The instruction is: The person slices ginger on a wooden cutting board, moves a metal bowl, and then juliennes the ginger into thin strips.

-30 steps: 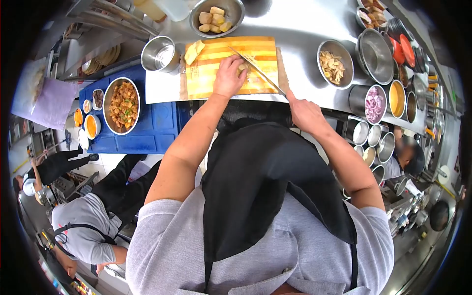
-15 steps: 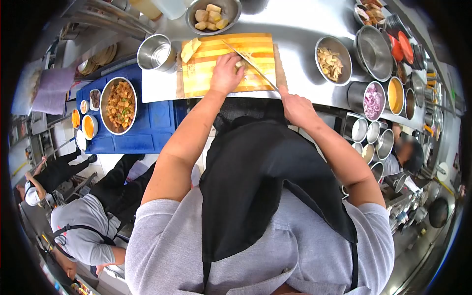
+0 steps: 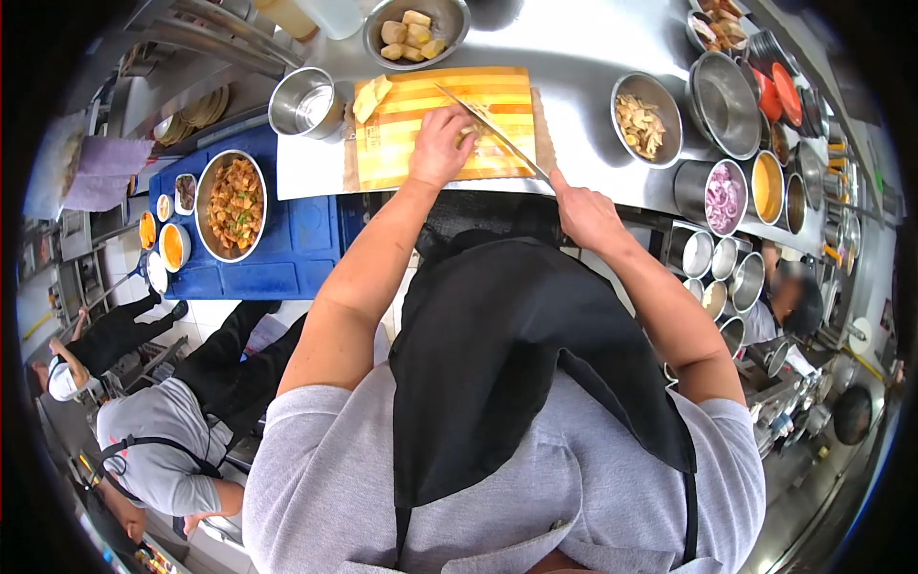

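Note:
A striped wooden cutting board lies in front of me on a cloth. My right hand grips the handle of a long knife, its blade slanting up and left across the board. My left hand is curled on the board beside the blade, fingers bent over a pale yellow root piece, mostly hidden, that looks like peeled ginger. Thin cut strips lie on the blade's far side. At the board's upper left rests a larger pale piece.
Peeled chunks fill a metal bowl beyond the board; an open metal pot stands left. To the right are a bowl of pale slices and a pot of chopped onion. A blue surface carries a food bowl. Co-workers stand behind.
My right hand has shifted slightly right with the knife, and the blade slid a little the same way. My left hand stays nearly in place, now covering more of the root piece.

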`<state>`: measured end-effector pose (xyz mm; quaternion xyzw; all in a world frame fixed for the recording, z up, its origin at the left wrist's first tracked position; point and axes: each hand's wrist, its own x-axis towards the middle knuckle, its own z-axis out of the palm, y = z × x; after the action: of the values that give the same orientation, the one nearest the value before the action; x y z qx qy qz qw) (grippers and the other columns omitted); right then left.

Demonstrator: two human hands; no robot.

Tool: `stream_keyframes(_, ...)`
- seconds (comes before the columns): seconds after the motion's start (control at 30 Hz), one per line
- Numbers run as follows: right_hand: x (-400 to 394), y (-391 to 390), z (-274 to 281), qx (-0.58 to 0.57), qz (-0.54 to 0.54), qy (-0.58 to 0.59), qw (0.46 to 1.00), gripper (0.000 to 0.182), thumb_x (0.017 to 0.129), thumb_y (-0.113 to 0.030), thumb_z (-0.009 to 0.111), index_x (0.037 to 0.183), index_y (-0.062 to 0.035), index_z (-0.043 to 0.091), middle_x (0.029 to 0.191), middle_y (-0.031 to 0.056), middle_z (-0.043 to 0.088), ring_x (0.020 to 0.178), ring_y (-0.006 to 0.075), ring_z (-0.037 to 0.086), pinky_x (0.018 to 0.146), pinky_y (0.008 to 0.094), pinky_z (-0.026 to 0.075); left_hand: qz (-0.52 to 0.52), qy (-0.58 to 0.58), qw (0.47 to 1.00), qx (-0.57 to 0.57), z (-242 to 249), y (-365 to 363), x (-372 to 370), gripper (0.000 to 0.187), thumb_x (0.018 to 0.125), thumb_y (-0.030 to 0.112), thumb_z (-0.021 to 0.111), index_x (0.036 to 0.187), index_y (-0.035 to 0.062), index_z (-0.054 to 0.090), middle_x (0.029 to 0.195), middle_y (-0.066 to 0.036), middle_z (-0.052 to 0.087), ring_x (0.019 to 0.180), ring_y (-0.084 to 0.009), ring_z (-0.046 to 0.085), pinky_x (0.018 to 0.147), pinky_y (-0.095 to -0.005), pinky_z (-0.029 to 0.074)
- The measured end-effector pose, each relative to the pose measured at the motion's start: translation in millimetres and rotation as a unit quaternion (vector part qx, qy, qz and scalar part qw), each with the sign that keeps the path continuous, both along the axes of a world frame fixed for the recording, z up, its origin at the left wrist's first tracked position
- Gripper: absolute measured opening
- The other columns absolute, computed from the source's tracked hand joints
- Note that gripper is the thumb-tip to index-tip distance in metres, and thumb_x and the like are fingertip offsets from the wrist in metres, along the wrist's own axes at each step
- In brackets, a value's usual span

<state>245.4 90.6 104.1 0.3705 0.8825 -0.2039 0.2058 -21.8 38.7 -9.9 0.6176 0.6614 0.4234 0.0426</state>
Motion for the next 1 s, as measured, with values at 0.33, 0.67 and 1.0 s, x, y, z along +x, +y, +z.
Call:
stream_keyframes(0.33,2,-3,-7,-0.012,-0.021,0.007,1.0,0.024,0.094,-0.003,0.049,0.118,-0.003,0.045,0.085,0.0245,0.073,0.084,0.0439,0.072,0.074,0.0557,0.056,0.03,0.041,0.999,0.015,11,-3,8,0.019,0.077,0.007,0.082,0.095,0.008,0.074,0.104,-0.006,0.069,0.102,-0.0308,0.062,0.094,-0.0419,0.05)
stream_keyframes(0.67,-1,-4,12,0.008,0.002,0.017,1.0,0.027,0.094,-0.003,0.05,0.12,-0.0026,0.046,0.083,0.0228,0.072,0.081,0.043,0.072,0.07,0.0553,0.055,-0.019,-0.001,1.0,0.0,-1,0,0,0.013,0.08,0.004,0.077,0.092,0.0042,0.071,0.101,-0.009,0.07,0.098,-0.0295,0.066,0.089,-0.0386,0.054)
stream_keyframes(1.0,5,-11,14,-0.002,0.004,0.028,1.0,0.028,0.092,-0.001,0.05,0.12,-0.0008,0.046,0.083,0.0231,0.072,0.082,0.0427,0.072,0.07,0.0551,0.054,-0.025,0.013,1.0,0.004,0,2,-1,0.013,0.081,0.006,0.077,0.093,0.0047,0.071,0.101,-0.008,0.071,0.098,-0.0301,0.066,0.088,-0.0389,0.054)
